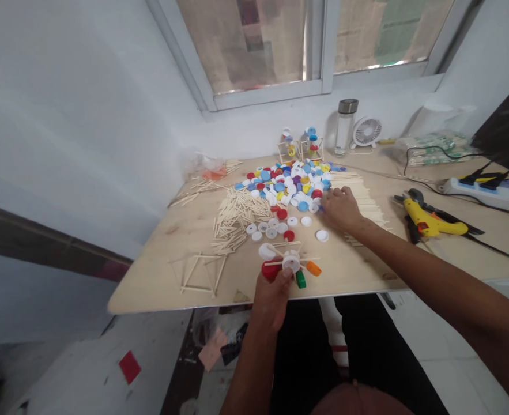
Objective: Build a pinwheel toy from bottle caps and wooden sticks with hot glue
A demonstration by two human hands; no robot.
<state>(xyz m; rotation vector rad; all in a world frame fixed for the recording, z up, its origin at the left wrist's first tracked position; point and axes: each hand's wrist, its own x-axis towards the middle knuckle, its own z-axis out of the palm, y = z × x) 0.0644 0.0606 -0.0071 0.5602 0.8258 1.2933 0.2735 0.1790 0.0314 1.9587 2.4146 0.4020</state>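
- Left hand (271,302) is clamped on a small stick-and-cap assembly (291,260) near the front edge of the plywood surface (163,282). Craft sticks cross white bottle caps, with a red cap (270,270) against the fingers.
- Right hand (341,208) rests curled at the right side of the heap of loose bottle caps (289,187). Whether it holds a cap cannot be told.
- Risk: the assembly's joints look light, so a hard squeeze or twist could spring a stick free.
- Risk: an orange cap (313,268) and a green cap (300,279) lie just beside the assembly, near the front edge. A knock could send them onto the floor.
- Risk: the right forearm (392,242) crosses the end of the laid-out stick rows (360,199), and dragging it could scatter them.
- Risk: the yellow glue gun (431,223) lies towards the right edge with its cord (491,248) trailing. A snag could drag it; whether it is hot cannot be told.
- In the way: a loose stick pile (237,216) sits left of the caps, and a stick frame (202,275) lies at the front left.
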